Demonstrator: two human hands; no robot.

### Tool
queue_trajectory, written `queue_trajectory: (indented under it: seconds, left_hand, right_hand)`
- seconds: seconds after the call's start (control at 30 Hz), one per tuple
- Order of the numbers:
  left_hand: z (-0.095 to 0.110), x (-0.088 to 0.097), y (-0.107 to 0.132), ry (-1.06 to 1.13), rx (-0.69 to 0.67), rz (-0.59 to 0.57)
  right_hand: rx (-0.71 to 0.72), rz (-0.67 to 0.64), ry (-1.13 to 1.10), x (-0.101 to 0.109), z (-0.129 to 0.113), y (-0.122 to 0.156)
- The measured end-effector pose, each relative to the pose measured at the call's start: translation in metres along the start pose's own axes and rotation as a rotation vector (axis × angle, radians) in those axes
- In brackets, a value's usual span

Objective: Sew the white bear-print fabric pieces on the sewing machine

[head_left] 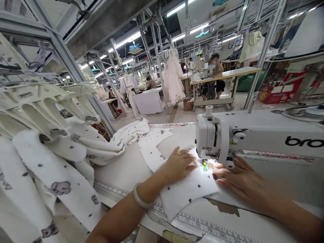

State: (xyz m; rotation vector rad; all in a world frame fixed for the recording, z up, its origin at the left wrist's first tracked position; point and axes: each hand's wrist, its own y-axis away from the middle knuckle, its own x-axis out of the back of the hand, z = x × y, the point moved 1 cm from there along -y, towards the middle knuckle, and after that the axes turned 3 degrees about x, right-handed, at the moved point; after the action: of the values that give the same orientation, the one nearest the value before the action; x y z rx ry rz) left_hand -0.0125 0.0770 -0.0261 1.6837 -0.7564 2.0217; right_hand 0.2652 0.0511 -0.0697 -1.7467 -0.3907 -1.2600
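A white sewing machine (255, 131) stands on the right of the table, its lit needle and green-marked presser foot (205, 165) down over a white printed fabric piece (188, 189). On that fabric, left of the foot, my left hand (178, 163) lies flat with its fingers stretched toward the needle. My right hand (240, 179) reaches in from the right, fingers extended beside the foot near the fabric's right edge. Its fingertips are partly hidden behind the machine's thread knob. More of the same printed cloth (154, 141) lies behind my left hand.
White printed garment pieces (60, 182) hang from clip hangers (32, 104) on the left. A ruler tape (192, 221) runs along the table's front edge. Past the table are metal posts, pink garments (173, 76) on a rack and a person (215, 71) at another table.
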Motion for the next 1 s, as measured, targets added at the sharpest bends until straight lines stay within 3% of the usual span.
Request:
queue_trajectory:
  seconds: [0.13, 0.23, 0.3, 0.37, 0.43, 0.5, 0.53, 0.6, 0.67, 0.73, 0.8, 0.87, 1.0]
  left_hand:
    - [-0.04, 0.04, 0.022, -0.117, 0.519, -0.073]
    - [-0.057, 0.057, 0.066, -0.178, 0.748, -0.157]
    - [-0.046, 0.057, 0.103, -0.205, 0.861, -0.226]
    - [-0.02, 0.052, 0.137, -0.186, 0.916, -0.332]
    - [0.013, 0.048, 0.162, -0.102, 0.833, -0.453]
    - [0.041, 0.046, 0.171, 0.056, 0.607, -0.688]
    - [0.051, 0.046, 0.17, 0.103, 0.509, -0.711]
    - [0.057, 0.046, 0.156, 0.12, 0.379, -0.542]
    - [0.051, 0.043, 0.132, 0.104, 0.241, -0.242]
    - [0.041, 0.034, 0.105, 0.109, 0.033, -0.081]
    - [0.031, 0.021, 0.079, 0.108, -0.164, -0.066]
    - [0.026, 0.009, 0.06, 0.111, -0.254, -0.118]
    - [0.032, -0.004, 0.049, 0.196, -0.196, -0.19]
  right_hand:
    - [0.042, 0.033, -0.052, 0.004, -0.011, -0.003]
    - [0.09, 0.041, -0.088, 0.012, -0.032, -0.008]
    - [0.16, 0.0, -0.122, 0.016, -0.047, -0.011]
    - [0.235, -0.074, -0.162, 0.017, -0.06, -0.015]
    - [0.28, -0.149, -0.192, 0.017, -0.068, -0.019]
    - [0.293, -0.213, -0.212, 0.016, -0.071, -0.022]
    - [0.287, -0.238, -0.221, 0.016, -0.071, -0.023]
    - [0.259, -0.26, -0.228, 0.017, -0.07, -0.022]
    - [0.239, -0.245, -0.218, 0.018, -0.068, -0.02]
    - [0.244, -0.232, -0.198, 0.019, -0.066, -0.016]
    - [0.251, -0.236, -0.179, 0.019, -0.063, -0.012]
    - [0.239, -0.231, -0.163, 0.017, -0.059, -0.011]
    - [0.133, -0.156, -0.085, 0.01, -0.042, -0.01]
